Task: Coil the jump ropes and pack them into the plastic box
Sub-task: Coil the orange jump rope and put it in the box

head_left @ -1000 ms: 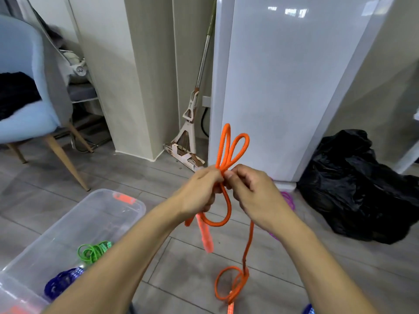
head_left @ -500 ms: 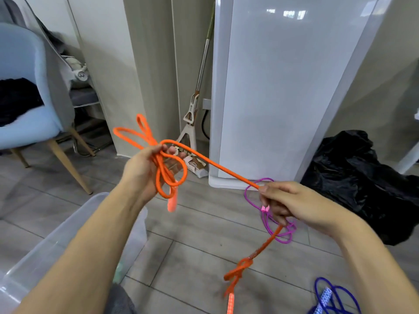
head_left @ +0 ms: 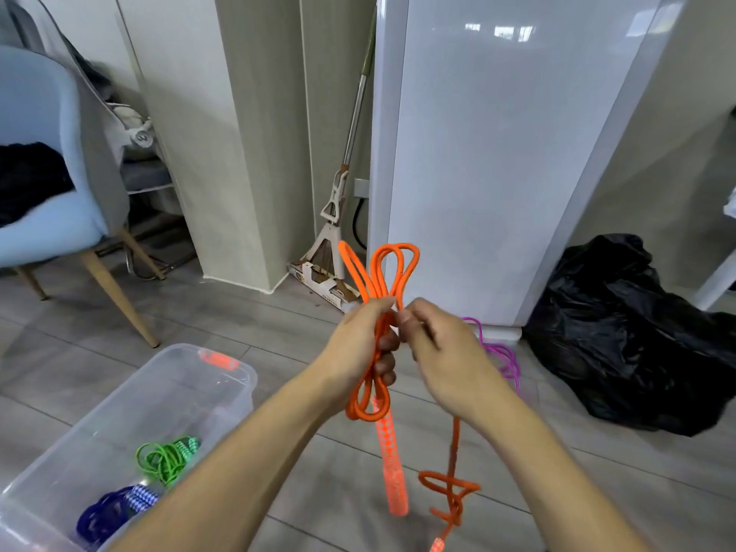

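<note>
My left hand [head_left: 360, 346] grips a bundle of orange jump rope [head_left: 384, 272]; loops stick up above the fist and hang below it. One orange handle [head_left: 392, 468] dangles under the hand. My right hand [head_left: 442, 352] pinches the rope right beside the left fist, and the loose tail drops from it to a knotted tangle [head_left: 450, 492] near the floor. The clear plastic box [head_left: 167, 386] stands at lower left, holding a coiled green rope [head_left: 167, 458] and a coiled blue rope [head_left: 115, 507]. A purple rope [head_left: 504, 354] lies on the floor behind my right hand.
A black plastic bag [head_left: 633, 328] lies on the floor at right. A white cabinet [head_left: 498, 153] stands straight ahead, with a mop [head_left: 338, 217] leaning beside it. At the left stands a light blue chair [head_left: 44, 193] on wooden legs.
My hands were spread apart with the rope stretched between them; now they have come together in front of me, adding another loop to the bundle held in my left hand.
</note>
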`<action>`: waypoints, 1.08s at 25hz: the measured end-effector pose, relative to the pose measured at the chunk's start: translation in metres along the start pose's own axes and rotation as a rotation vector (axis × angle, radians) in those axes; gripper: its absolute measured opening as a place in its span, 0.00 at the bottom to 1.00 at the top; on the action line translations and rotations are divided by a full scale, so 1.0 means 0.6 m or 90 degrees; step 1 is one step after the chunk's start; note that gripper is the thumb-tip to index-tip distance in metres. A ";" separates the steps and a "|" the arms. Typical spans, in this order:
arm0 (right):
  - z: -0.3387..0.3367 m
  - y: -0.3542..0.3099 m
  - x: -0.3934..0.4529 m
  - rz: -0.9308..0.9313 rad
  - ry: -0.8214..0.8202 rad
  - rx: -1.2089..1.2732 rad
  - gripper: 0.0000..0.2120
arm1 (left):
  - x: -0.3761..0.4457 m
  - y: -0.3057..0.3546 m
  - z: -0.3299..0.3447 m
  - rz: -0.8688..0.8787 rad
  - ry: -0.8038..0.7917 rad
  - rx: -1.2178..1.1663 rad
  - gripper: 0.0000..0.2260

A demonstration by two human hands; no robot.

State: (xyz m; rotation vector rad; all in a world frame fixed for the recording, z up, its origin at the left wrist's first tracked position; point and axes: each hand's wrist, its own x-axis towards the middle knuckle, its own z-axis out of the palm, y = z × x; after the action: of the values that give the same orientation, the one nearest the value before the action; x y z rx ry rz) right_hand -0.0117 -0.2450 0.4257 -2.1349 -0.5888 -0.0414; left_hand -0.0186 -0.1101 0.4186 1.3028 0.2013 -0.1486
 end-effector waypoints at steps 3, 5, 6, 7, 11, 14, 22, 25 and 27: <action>0.010 -0.004 -0.007 -0.026 -0.066 -0.169 0.07 | -0.001 0.000 -0.003 0.071 0.017 0.109 0.14; 0.008 -0.003 -0.006 -0.054 -0.071 -0.195 0.08 | 0.000 0.000 -0.008 0.088 0.031 0.136 0.11; 0.008 -0.001 -0.007 -0.064 -0.070 -0.184 0.09 | 0.001 0.002 -0.009 0.091 0.040 0.116 0.10; 0.008 0.001 -0.006 -0.062 -0.077 -0.161 0.10 | 0.003 0.005 -0.012 0.093 0.054 0.072 0.09; 0.002 0.007 -0.008 0.078 -0.224 0.120 0.15 | 0.023 0.042 -0.064 0.090 0.096 -0.237 0.09; -0.036 0.023 -0.015 0.130 -0.356 0.190 0.16 | 0.041 0.062 -0.139 0.099 0.131 -0.467 0.12; -0.119 0.047 -0.014 0.126 -0.196 0.186 0.13 | 0.041 0.072 -0.165 0.196 0.265 -0.083 0.09; -0.077 0.029 -0.003 0.082 -0.132 0.219 0.13 | 0.019 0.052 -0.095 0.180 0.124 0.131 0.10; -0.049 0.019 0.002 0.046 -0.095 0.171 0.13 | 0.005 0.035 -0.055 0.159 0.032 0.187 0.10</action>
State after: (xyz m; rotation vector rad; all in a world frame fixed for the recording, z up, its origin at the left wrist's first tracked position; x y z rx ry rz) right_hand -0.0001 -0.2730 0.4348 -1.9055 -0.5691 0.2265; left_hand -0.0130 -0.0727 0.4290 1.6135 0.0578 0.0706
